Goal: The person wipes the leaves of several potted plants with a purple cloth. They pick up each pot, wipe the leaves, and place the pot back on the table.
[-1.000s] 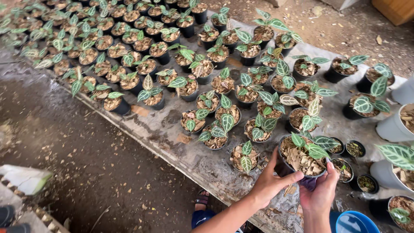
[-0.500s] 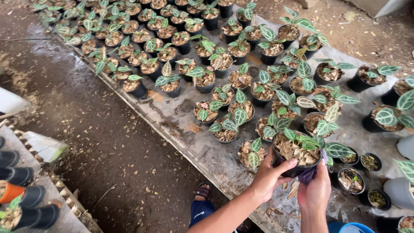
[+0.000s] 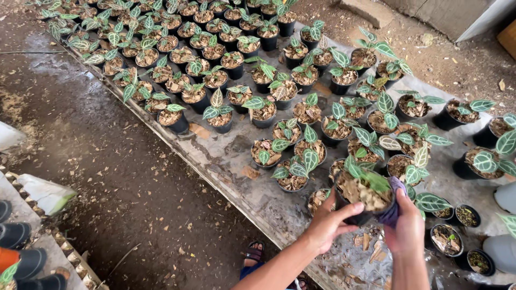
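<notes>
A black plastic pot (image 3: 359,216) with a small plant of dark green, white-veined leaves (image 3: 370,180) and brown bark chips is held above a grey sheet (image 3: 252,188) on the ground. My left hand (image 3: 329,224) grips the pot's near left side. On the right side my right hand (image 3: 407,230) holds it together with a purple cloth (image 3: 394,209).
Many similar potted plants (image 3: 215,75) stand in rows on the sheet, running to the far left. Small empty-looking black pots (image 3: 457,225) sit at the right. Wet dark soil (image 3: 118,182) lies left. Black pots (image 3: 21,252) line a ledge at bottom left. My sandalled foot (image 3: 253,252) shows below.
The view has swung left and closer. Both hands have stayed on the pot, lifting and turning it slightly toward me.
</notes>
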